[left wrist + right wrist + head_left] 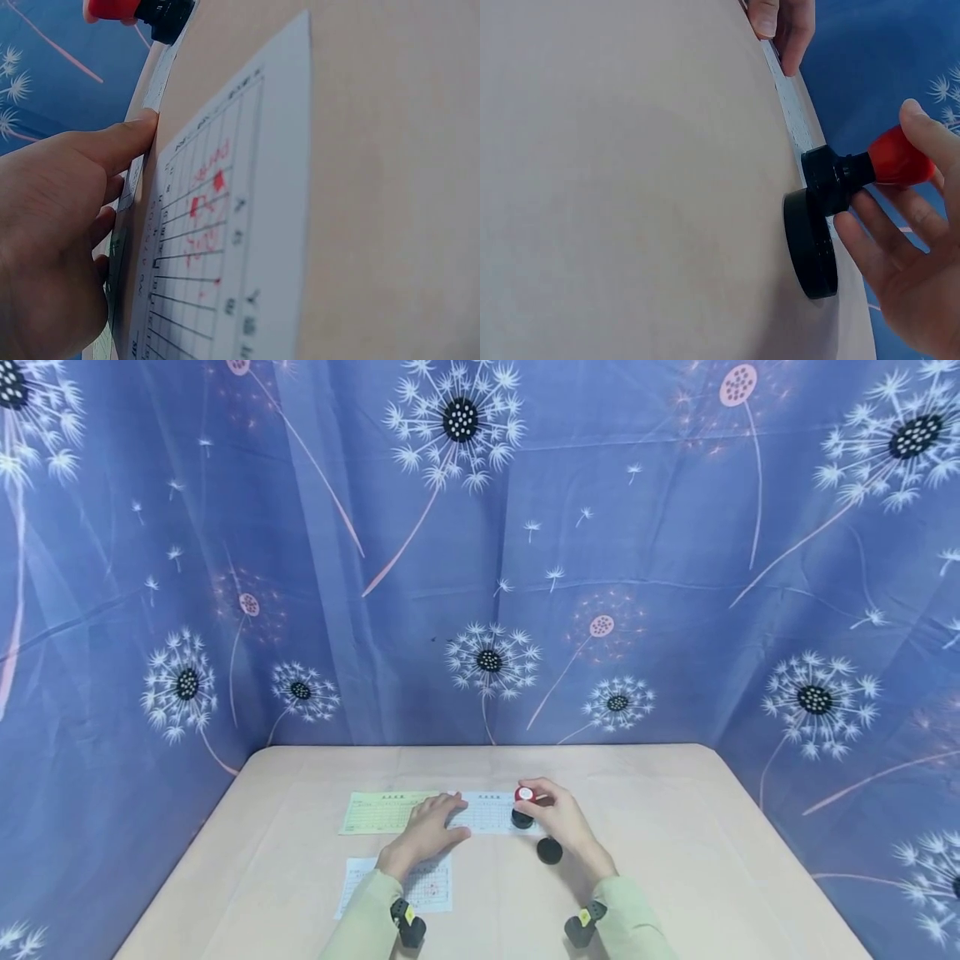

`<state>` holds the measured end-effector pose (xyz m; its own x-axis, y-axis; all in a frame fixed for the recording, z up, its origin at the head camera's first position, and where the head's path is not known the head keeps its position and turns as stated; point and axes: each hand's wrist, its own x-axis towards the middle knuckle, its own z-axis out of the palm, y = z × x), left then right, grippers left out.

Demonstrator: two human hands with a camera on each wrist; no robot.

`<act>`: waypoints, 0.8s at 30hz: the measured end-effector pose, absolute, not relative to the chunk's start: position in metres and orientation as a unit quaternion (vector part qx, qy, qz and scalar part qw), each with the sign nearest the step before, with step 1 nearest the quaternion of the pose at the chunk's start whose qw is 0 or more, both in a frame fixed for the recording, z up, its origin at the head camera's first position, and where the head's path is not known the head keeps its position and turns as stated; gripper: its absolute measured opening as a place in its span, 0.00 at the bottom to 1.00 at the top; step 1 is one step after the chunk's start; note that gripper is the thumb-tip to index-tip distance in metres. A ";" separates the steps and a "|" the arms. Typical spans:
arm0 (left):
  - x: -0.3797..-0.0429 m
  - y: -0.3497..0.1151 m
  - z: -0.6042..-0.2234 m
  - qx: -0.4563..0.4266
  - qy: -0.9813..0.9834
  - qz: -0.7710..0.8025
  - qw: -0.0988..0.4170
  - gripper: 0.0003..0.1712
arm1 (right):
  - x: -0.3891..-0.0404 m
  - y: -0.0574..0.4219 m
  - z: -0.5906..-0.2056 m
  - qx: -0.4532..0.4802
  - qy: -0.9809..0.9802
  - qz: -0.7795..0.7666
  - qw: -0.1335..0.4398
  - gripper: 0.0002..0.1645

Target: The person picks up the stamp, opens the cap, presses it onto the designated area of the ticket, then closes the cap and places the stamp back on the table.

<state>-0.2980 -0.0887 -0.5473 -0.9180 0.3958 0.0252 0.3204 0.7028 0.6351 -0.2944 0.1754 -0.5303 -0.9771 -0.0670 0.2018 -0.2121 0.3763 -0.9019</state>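
Black lid (550, 851) seen near right hand (564, 820); green form (375, 812) partly covered by left hand (426, 832), fingers loosely extended. Red-handled stamp (861, 169) gripped by right hand.

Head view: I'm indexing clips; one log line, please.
right hand: grips stamp | left hand: at blue slip | cap: on table

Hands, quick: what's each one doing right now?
Left hand: open, touching the blue form.
Right hand: closed, holding the stamp by its red handle.
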 end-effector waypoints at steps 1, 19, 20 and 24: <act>-0.298 -0.089 -0.547 0.193 0.921 0.334 0.058 0.30 | -0.295 0.176 -0.531 0.088 -0.824 0.556 0.064 0.23; -0.297 -0.089 -0.545 0.197 0.920 0.334 0.059 0.30 | -0.277 0.168 -0.500 0.114 -0.815 0.566 0.045 0.22; -0.297 -0.089 -0.545 0.196 0.920 0.334 0.060 0.30 | -0.277 0.169 -0.501 0.116 -0.814 0.568 0.044 0.22; -0.297 -0.087 -0.546 0.193 0.920 0.336 0.063 0.30 | -0.279 0.171 -0.502 0.119 -0.811 0.571 0.035 0.22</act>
